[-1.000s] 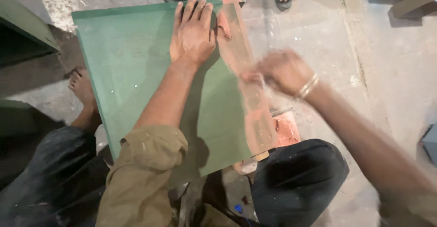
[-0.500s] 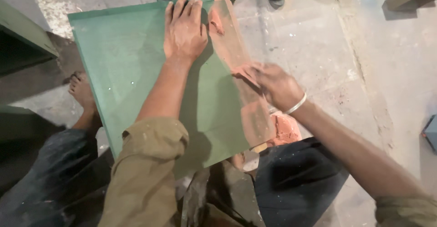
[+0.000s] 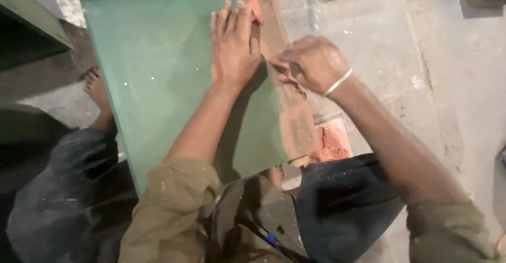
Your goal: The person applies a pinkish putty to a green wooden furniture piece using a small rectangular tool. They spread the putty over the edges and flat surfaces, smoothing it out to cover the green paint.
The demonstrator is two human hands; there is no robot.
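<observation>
Since half a second before, the right hand (image 3: 312,64) had travelled up the reddish-brown strip toward the far end of the green panel (image 3: 158,78), closing in on the left hand (image 3: 234,47). That left hand lay flat on the panel, fingers pressed together and pointing away, weighting the board near its right margin. The right hand was curled into a loose fist, knuckles up, bearing down on the strip; whether it pinched a pad or cloth underneath could not be told. The panel rested tilted across the person's lap and the concrete floor (image 3: 400,57), beside a bare foot (image 3: 97,91). It looked like a rigid, flat, fairly heavy sheet with a smooth painted face, likely slippery under a palm; its edges offered the surest grip, with flat pressure steadying it.
</observation>
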